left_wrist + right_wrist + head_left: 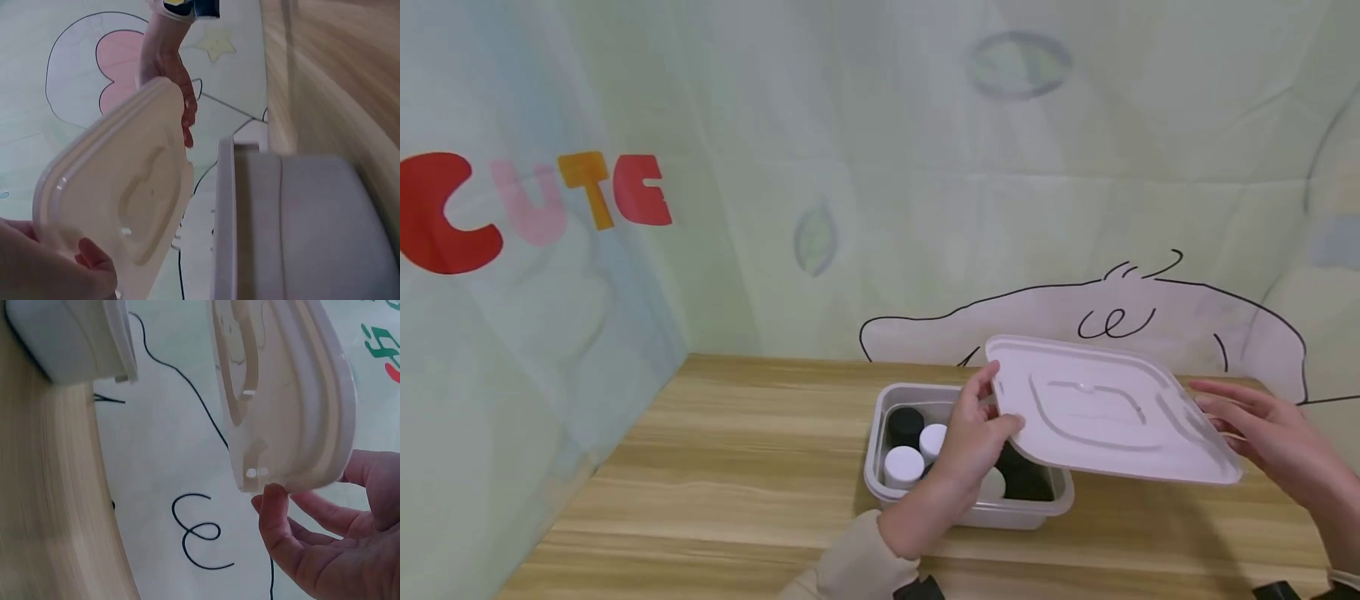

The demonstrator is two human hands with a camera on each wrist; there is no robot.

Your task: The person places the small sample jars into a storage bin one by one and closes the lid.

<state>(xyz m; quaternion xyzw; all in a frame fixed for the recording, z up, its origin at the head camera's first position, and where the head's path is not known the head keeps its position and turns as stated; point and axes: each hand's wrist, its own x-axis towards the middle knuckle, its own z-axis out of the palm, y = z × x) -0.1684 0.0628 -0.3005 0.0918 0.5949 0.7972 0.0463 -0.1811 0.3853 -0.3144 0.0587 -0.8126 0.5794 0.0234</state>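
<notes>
A white plastic lid (1097, 408) with a raised rim is held tilted above the right part of a whitish tub (874, 467). My left hand (966, 442) grips the lid's left edge, thumb on the upper face and fingers round the rim. At the opposite edge my right hand (1262, 425) holds the lid by its fingertips, which show at the rim (275, 515) in the right wrist view. Inside the tub stand several round-topped containers, among them a black one (906, 427) and a white one (903, 467). My left hand and the lid hide part of the tub's contents.
The tub stands on a wood-grain table (737, 467). Behind the table hangs a pale printed cloth (760, 167) with cartoon drawings and coloured letters (451, 212) on the left side.
</notes>
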